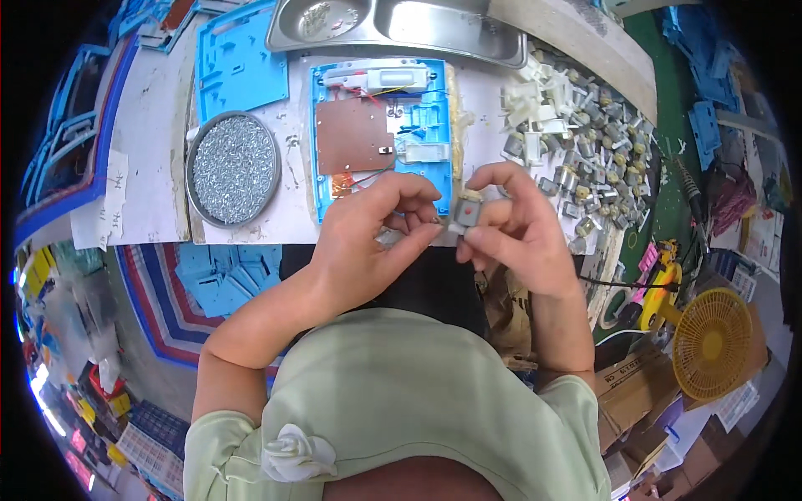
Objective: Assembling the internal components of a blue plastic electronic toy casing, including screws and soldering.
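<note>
My right hand (pixel 522 230) pinches a small grey metal motor (pixel 469 210) with a reddish spot on its face. Thumb and fingertips of my left hand (pixel 372 221) are closed together right beside the motor, and whatever they may hold is too small to make out. Both hands hover over the near edge of the table. Just beyond them lies a blue plastic housing (pixel 321 204), partly covered by my left hand. A brown circuit board (pixel 351 138), a white plastic part (pixel 380 79) and thin wires sit inside that housing.
Many small motors (pixel 597 171) and white plastic pieces (pixel 539 96) are heaped at the right. A round dish of screws (pixel 234 169) stands left. Behind are a blue panel (pixel 238 71) and a metal tray (pixel 401 42). A yellow fan (pixel 710 344) is at the lower right.
</note>
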The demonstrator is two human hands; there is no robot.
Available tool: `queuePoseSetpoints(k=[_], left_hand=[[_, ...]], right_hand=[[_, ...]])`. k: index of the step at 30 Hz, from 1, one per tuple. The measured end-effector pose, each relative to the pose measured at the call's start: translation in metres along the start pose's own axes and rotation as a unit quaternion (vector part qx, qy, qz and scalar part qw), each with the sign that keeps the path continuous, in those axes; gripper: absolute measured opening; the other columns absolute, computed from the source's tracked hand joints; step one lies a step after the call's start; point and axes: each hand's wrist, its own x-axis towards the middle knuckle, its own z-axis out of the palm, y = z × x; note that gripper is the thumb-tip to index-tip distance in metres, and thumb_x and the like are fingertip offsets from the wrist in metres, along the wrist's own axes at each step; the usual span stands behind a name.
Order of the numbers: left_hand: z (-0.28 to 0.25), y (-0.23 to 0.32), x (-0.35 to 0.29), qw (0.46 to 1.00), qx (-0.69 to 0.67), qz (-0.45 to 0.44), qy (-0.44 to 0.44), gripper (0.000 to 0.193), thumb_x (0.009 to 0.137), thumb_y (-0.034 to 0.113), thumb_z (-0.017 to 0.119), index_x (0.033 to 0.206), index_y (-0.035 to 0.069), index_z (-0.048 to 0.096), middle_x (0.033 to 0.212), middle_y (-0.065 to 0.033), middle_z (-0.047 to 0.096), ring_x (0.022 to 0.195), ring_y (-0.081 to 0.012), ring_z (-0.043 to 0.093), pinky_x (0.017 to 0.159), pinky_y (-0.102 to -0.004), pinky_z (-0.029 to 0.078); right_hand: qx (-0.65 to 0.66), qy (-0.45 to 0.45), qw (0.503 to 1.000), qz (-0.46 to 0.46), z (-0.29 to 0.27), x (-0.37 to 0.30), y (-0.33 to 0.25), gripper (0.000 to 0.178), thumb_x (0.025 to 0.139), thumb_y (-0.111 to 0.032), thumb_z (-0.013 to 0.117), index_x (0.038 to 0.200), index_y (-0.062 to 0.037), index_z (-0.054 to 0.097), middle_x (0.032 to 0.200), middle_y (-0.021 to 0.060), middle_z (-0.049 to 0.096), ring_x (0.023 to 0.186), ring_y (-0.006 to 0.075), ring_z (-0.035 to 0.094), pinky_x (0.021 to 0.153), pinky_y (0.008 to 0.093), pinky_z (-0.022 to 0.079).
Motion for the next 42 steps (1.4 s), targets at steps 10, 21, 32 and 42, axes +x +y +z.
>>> queuePoseSetpoints(k=[10,21,32,42], left_hand=[[-0.005,-0.005,-0.001,1.0,-0.01,0.023,0.016,0.033,0.088,-0.005,0.073,0.117,0.001,0.059,0.101,-0.0073,0.068,0.089,-0.0131,0.068,0.08,-0.0273,0.058],[-0.006,-0.011,-0.001,0.988,0.083,0.121,0.058,0.025,0.084,-0.003,0.076,0.106,0.003,0.064,0.092,-0.0097,0.069,0.08,-0.019,0.071,0.07,-0.0321,0.058],[-0.017,-0.016,0.001,0.975,0.093,0.185,0.083,0.025,0.077,-0.005,0.077,0.097,0.005,0.066,0.098,-0.0095,0.071,0.088,-0.0274,0.069,0.073,-0.0363,0.054],[-0.02,-0.025,0.002,0.964,0.09,0.225,0.11,0.027,0.076,-0.004,0.081,0.099,0.002,0.071,0.118,-0.017,0.063,0.082,-0.0208,0.059,0.071,-0.0313,0.051]], right_hand=[[0.042,-0.063,0.997,0.034,-0.002,0.018,0.003,0.043,0.094,-0.004,0.065,0.132,-0.003,0.044,0.078,0.0109,0.07,0.062,0.0115,0.062,0.057,0.0221,0.046],[-0.323,0.087,0.915,-0.224,0.021,0.011,0.011,0.04,0.083,0.004,0.073,0.119,-0.0032,0.057,0.087,0.0103,0.07,0.065,0.0174,0.065,0.063,0.0278,0.052],[-0.456,0.046,0.747,-0.482,0.015,0.026,0.007,0.039,0.069,0.002,0.084,0.103,-0.0027,0.067,0.098,0.0138,0.072,0.075,0.0277,0.069,0.062,0.0349,0.055],[-0.416,0.072,0.784,-0.455,0.014,0.027,0.015,0.037,0.069,0.004,0.082,0.102,-0.0057,0.067,0.1,0.0121,0.07,0.079,0.0263,0.07,0.063,0.0339,0.056]])
